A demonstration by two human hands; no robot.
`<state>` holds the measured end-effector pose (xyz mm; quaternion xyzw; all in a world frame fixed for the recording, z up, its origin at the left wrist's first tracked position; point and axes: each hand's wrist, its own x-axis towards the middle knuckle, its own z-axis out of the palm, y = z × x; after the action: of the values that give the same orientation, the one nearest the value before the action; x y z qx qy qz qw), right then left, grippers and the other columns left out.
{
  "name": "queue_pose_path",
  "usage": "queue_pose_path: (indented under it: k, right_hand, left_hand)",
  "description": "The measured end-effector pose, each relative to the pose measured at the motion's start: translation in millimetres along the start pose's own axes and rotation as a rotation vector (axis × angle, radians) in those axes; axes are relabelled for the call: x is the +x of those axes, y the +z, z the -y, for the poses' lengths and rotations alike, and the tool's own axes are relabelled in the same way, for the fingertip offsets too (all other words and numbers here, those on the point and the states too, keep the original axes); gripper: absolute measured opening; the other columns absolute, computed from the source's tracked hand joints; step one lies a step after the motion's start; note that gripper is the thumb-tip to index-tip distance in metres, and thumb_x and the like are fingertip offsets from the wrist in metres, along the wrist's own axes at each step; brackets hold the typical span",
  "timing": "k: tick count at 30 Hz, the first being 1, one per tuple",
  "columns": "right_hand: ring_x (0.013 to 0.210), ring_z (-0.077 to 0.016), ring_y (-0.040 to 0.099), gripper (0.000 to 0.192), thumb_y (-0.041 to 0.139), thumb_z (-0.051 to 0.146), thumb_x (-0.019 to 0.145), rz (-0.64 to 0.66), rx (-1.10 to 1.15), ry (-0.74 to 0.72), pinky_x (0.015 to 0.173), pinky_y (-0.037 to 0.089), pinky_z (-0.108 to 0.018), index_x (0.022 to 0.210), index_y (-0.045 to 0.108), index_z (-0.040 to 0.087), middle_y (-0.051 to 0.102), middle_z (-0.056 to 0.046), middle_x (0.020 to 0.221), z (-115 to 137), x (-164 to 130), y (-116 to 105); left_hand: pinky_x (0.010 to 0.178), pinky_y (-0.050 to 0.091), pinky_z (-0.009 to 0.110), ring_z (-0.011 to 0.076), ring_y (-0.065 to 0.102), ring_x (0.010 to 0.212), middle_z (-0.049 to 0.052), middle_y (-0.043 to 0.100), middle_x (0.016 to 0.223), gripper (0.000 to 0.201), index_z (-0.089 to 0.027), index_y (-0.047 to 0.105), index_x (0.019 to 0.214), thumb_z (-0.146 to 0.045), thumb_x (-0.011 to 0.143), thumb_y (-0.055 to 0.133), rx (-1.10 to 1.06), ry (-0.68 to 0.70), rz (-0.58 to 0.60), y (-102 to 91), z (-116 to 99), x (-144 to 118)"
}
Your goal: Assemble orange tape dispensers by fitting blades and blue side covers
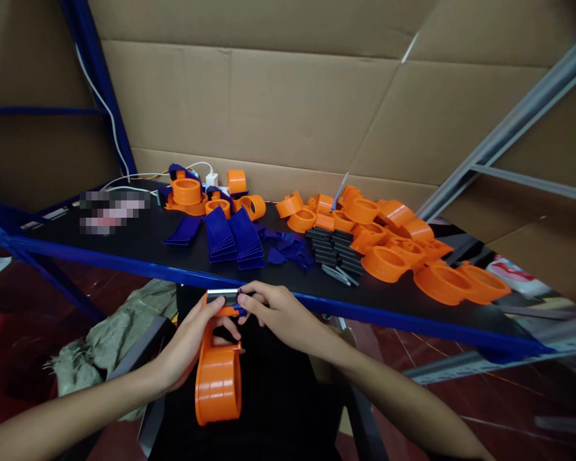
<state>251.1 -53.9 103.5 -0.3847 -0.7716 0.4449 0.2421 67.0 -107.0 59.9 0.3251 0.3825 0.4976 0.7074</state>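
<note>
My left hand point(191, 342) grips an orange plastic tape dispenser point(218, 381) by its neck, its round drum hanging down toward me. At the dispenser's top sits a serrated metal blade point(222, 293). My right hand point(274, 312) pinches that top end beside the blade, fingertips on a small dark blue piece. Both hands are just in front of the table's blue front edge point(125, 267).
On the black tabletop lie stacked blue flat pieces point(233, 238), a pile of black parts point(336, 253), and several orange dispenser bodies point(403, 253) to the right. More orange parts point(188, 192) and a white charger point(212, 179) sit at the back left. Cardboard lines the wall.
</note>
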Motion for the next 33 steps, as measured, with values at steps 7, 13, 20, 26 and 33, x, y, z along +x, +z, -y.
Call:
queue_pose_path:
  k: [7, 13, 20, 26, 33]
  right_hand:
    - [0.074, -0.0141, 0.067, 0.029, 0.049, 0.041, 0.101, -0.04, -0.198, -0.024, 0.064, 0.044, -0.023, 0.112, 0.064, 0.019, 0.074, -0.002, 0.086, -0.2, -1.4, 6.0]
    - [0.083, -0.0174, 0.07, 0.03, 0.047, 0.04, 0.103, -0.065, -0.316, -0.045, 0.07, 0.046, -0.026, 0.117, 0.064, 0.02, 0.075, -0.005, 0.094, 0.2, -3.8, 10.6]
    - [0.09, -0.0188, 0.072, 0.038, 0.052, 0.038, 0.101, -0.165, -0.372, -0.156, 0.081, 0.05, -0.029, 0.135, 0.055, 0.021, 0.076, -0.003, 0.094, -2.3, -23.2, 21.6]
    - [0.091, -0.0195, 0.071, 0.043, 0.045, 0.043, 0.103, -0.24, -0.473, -0.198, 0.083, 0.052, -0.031, 0.137, 0.053, 0.018, 0.075, -0.007, 0.101, 0.8, -31.9, 30.1]
    - [0.088, -0.0214, 0.071, 0.051, 0.038, 0.045, 0.105, -0.216, -0.643, -0.235, 0.075, 0.053, -0.031, 0.142, 0.047, 0.012, 0.074, -0.011, 0.101, 8.0, -37.7, 30.5]
  left_hand:
    - [0.073, 0.06, 0.044, 0.0194, 0.066, 0.067, 0.005, 0.069, 0.082, 0.031, -0.018, 0.061, 0.109, -0.044, 0.092, 0.06, -0.053, -0.077, 0.016, -2.6, 2.2, 0.0]
    - [0.073, 0.06, 0.044, 0.0189, 0.066, 0.066, 0.005, 0.069, 0.08, 0.028, -0.019, 0.059, 0.105, -0.044, 0.093, 0.059, -0.052, -0.08, 0.015, -3.4, 1.2, -2.1]
    - [0.068, 0.059, 0.03, 0.0139, 0.065, 0.066, -0.003, 0.065, 0.075, 0.022, -0.022, 0.057, 0.107, -0.03, 0.089, 0.067, 0.043, 0.041, 0.055, 0.1, 6.5, -5.6]
    - [0.067, 0.054, 0.026, 0.0126, 0.061, 0.063, -0.004, 0.065, 0.07, 0.02, -0.021, 0.056, 0.103, -0.036, 0.092, 0.063, 0.221, 0.235, 0.023, -4.7, 15.3, -5.8]
    - [0.073, 0.051, 0.024, 0.0116, 0.059, 0.067, -0.004, 0.063, 0.073, 0.015, -0.023, 0.057, 0.1, -0.035, 0.094, 0.062, 0.32, 0.322, 0.012, -6.3, 17.4, -11.4]
